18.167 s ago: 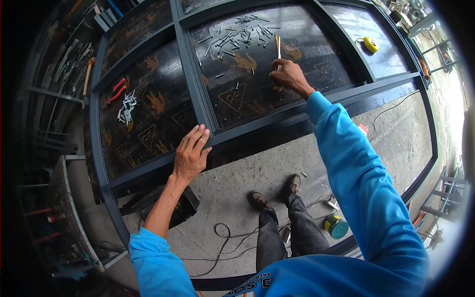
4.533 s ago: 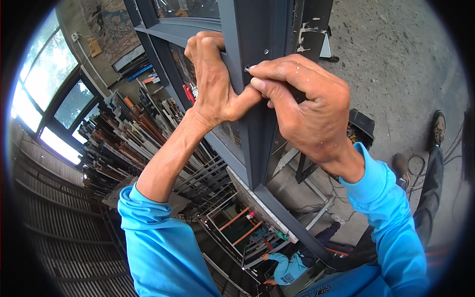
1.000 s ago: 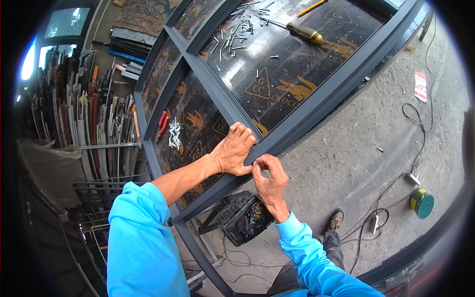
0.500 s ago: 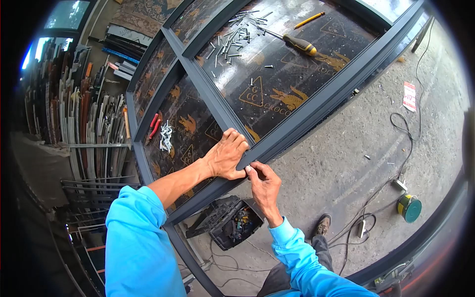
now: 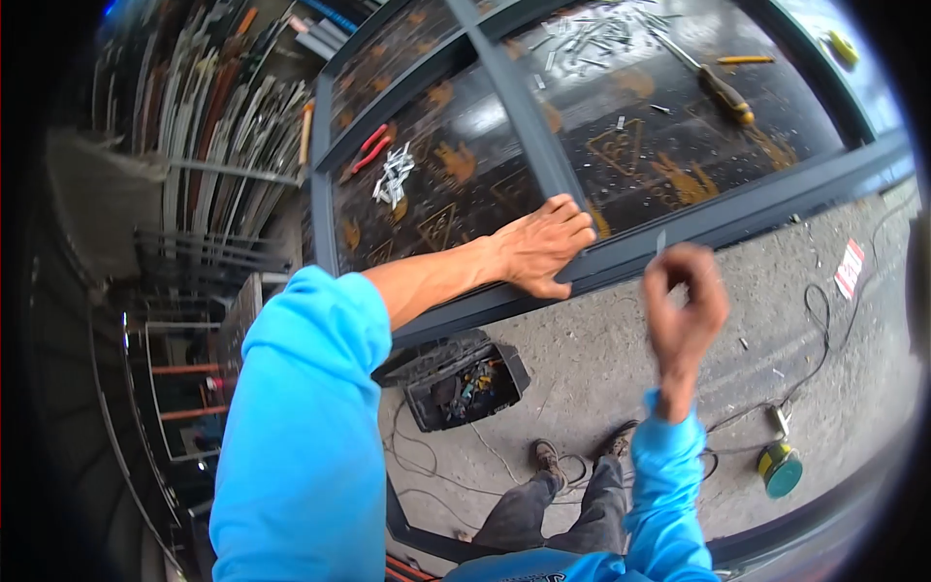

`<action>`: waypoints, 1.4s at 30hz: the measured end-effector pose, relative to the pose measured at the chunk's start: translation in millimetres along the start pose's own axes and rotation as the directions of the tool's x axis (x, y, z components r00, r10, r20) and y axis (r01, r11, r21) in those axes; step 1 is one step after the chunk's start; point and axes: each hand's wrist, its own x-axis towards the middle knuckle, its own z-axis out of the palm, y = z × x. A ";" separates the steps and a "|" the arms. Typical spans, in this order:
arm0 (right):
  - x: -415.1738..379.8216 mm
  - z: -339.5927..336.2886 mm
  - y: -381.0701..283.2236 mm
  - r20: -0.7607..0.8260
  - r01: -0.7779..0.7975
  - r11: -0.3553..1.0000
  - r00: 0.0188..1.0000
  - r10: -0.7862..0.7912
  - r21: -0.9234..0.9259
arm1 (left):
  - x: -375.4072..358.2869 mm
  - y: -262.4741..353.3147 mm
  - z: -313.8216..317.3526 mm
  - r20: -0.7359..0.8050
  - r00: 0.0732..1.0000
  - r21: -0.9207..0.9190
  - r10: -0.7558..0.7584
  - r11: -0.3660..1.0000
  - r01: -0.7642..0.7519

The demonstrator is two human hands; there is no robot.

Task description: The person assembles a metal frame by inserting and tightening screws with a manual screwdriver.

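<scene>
My left hand [image 5: 545, 247] rests on the dark grey metal frame [image 5: 679, 228] where a crossbar meets the long side rail. Its thumb is spread apart and the fingers lie over the bar. To the right, my right hand [image 5: 684, 301] is raised just off the rail's outer edge, blurred by motion. Thumb and forefinger are pinched together, with a small pale sliver [image 5: 661, 241] showing at their tips; its kind cannot be made out. Inside the frame lie red-handled pliers [image 5: 369, 150], a pile of small pale metal pieces [image 5: 393, 177] and a screwdriver [image 5: 722, 95].
Many screws [image 5: 601, 39] and a yellow pencil [image 5: 745, 59] lie on the dark printed board. Below the frame stands an open black toolbox [image 5: 465, 388]. Cables [image 5: 815, 310] and a green-and-yellow tub [image 5: 780, 470] are on the concrete floor. Long profiles [image 5: 228, 116] lean at left.
My right hand has come away from the frame joint, rightward and up, pinching the small sliver. My left hand stays at the joint, its thumb more spread. The view has shifted.
</scene>
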 end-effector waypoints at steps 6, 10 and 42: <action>141.7 55.9 80.8 0.617 0.433 0.637 0.782 0.088 -0.638 | -1.7 -0.9 -0.2 -0.080 0.997 -0.035 -0.009 0.999 0.006; 139.6 176.4 36.6 0.767 0.343 0.909 0.640 -0.043 -0.235 | -5.8 -2.5 11.1 -0.181 0.983 -0.032 0.026 0.999 -0.032; 84.6 173.4 -17.7 0.509 -0.168 0.936 0.861 -0.014 0.310 | -0.6 -2.4 2.6 0.114 0.993 -0.154 -0.019 0.987 0.036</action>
